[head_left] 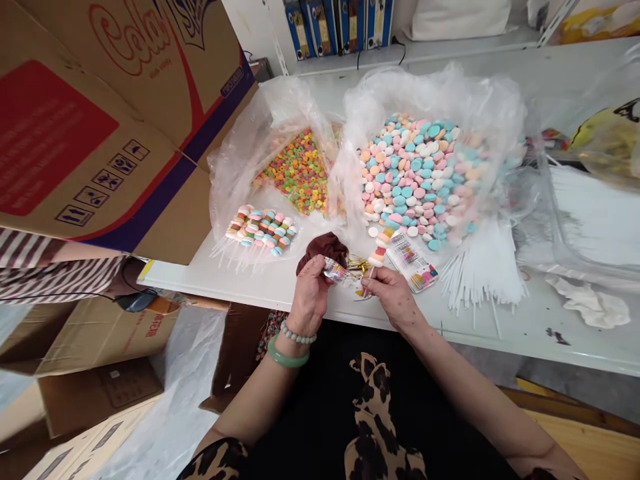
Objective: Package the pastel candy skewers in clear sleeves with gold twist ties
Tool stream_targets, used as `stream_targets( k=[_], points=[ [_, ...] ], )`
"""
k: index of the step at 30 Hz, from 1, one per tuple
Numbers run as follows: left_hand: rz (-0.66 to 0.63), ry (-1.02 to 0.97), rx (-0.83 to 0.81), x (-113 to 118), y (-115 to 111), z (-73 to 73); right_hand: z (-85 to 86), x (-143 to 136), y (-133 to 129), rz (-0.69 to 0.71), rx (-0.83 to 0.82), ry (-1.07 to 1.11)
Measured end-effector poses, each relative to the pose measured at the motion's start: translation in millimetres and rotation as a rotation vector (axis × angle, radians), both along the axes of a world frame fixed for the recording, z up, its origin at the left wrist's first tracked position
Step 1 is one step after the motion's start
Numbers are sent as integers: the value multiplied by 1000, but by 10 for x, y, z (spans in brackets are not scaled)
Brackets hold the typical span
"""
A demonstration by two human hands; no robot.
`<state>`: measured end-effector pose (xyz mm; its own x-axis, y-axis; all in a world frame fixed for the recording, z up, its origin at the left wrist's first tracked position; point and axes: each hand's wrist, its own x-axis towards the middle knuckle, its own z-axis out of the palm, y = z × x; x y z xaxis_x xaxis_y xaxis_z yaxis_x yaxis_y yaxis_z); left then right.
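Observation:
Near the table's front edge, my left hand (311,293) pinches a clear printed wrapper (339,272). Beside it my right hand (393,291) is closed on the stick of a candy skewer (380,251), threaded with pastel discs and darker pieces and held tilted up. Gold twist ties (358,263) lie between the hands. Behind my left hand sits a dark brown cloth bundle (325,248). A stack of printed wrappers (411,261) lies just right of the skewer. Finished-looking candy skewers (263,229) are piled at the left on the table.
Open plastic bags hold small colourful rings (305,170) and pastel candy discs (415,173). White sticks (483,273) spread at the right, near a crumpled tissue (590,300). A large cardboard box (115,127) stands at the left; a person's striped sleeve (65,260) shows below it.

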<state>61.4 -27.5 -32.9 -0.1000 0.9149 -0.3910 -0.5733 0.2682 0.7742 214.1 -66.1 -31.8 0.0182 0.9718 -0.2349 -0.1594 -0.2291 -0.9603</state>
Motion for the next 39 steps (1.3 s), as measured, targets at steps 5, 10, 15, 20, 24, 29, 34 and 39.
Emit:
stream_targets(
  k=[5, 10, 15, 20, 24, 29, 34, 39],
  points=[
    [9, -16, -17, -20, -21, 12, 33, 40, 17, -34, -32, 40],
    [-302, 80, -229, 29, -151, 38, 35, 35, 33, -79, -42, 15],
    [-291, 74, -183, 86, -173, -13, -6, 30, 53, -71, -6, -26],
    [-116, 72, -136, -29, -79, -68, 14, 246, -16, -6, 20, -194],
    [7, -19, -173, -192, 6, -85, 40, 426, -239, 141, 52, -418],
    [70, -205, -297, -307, 105, -55, 30, 349, -515, 243, 198, -617],
    [95, -315, -397, -359, 125, -24, 40, 217, -544, 289, 277, -731],
    [79, -300, -297, -395, 92, -18, 96, 202, -525, 288, 269, -735]
  ],
)
